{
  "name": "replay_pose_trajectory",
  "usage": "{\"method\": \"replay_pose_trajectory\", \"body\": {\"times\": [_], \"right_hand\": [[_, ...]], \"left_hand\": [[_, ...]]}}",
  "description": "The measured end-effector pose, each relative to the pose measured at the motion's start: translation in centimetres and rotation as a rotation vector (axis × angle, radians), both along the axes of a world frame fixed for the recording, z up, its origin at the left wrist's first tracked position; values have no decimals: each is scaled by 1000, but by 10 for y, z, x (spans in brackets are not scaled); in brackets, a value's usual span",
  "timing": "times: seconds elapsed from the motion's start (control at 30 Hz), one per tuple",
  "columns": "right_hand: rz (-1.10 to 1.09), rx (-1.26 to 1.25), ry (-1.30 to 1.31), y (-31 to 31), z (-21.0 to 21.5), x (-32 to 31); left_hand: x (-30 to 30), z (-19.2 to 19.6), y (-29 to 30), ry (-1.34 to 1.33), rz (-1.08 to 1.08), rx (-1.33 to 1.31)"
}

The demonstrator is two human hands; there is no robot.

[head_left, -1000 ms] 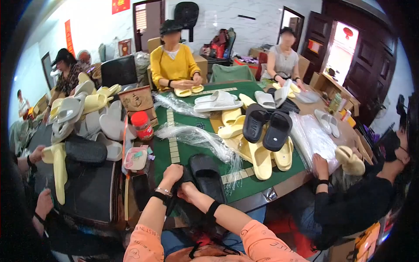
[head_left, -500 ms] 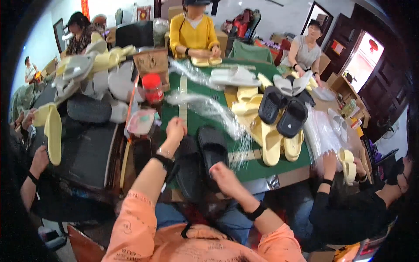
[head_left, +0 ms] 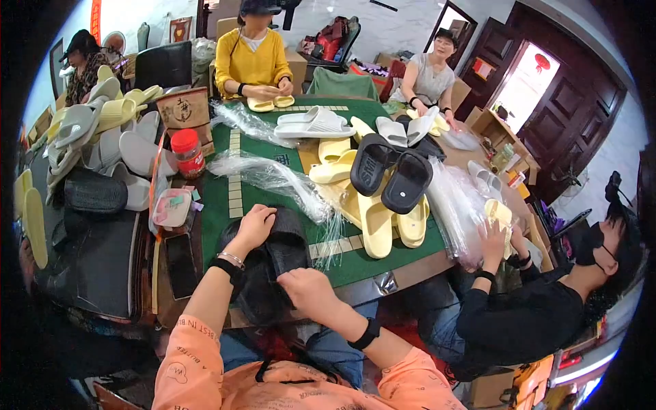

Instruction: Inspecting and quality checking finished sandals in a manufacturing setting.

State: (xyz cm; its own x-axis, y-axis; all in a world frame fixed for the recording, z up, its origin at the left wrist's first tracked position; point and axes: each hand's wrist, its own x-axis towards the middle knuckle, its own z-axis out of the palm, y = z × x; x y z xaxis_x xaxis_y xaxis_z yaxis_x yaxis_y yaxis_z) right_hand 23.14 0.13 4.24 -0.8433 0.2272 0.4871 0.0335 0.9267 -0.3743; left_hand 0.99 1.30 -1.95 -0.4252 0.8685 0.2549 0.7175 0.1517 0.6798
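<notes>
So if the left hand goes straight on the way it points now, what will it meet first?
Probably the clear plastic bags on the green table. The left hand, resting on the black slipper, points up-right toward them; depth is uncertain.

Two forearms in orange sleeves reach up from the lower edge. The left hand (head_left: 254,227) stretches forward, fingers curled closed. The right hand (head_left: 309,292) sits nearer, fingers bent inward.

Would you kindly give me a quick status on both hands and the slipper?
Left hand gripping far end of black foam slipper. Right hand gripping its near end. Crinkled clear plastic bags lying just beyond on green table.
</notes>
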Motion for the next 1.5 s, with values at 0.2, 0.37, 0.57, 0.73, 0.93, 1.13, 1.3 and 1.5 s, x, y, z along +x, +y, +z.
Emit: {"method": "replay_pose_trajectory", "body": {"times": [0.2,0.37,0.57,0.73,0.93,1.13,1.3,1.5], "right_hand": [[-24,-174,-73,-2,-30,-4],[-100,-504,-167,-1,-17,6],[-113,-617,-306,-11,-10,1],[-125,-464,-191,16,-34,-19],[-158,-176,-302,38,-43,-43],[-48,-23,-363,46,-63,-49],[-97,-165,-682,29,-4,-48],[-197,-331,-3,81,-10,-108]], "left_hand": [[6,13,-2,11,-17,-124],[6,7,1,23,-57,-95],[8,17,-3,-25,-28,-144],[4,11,-6,-9,-1,-76],[9,5,-5,51,-16,-49],[8,13,-6,-54,-108,-159],[2,8,-7,-223,-40,-90],[4,17,-9,-977,-17,321]]}}
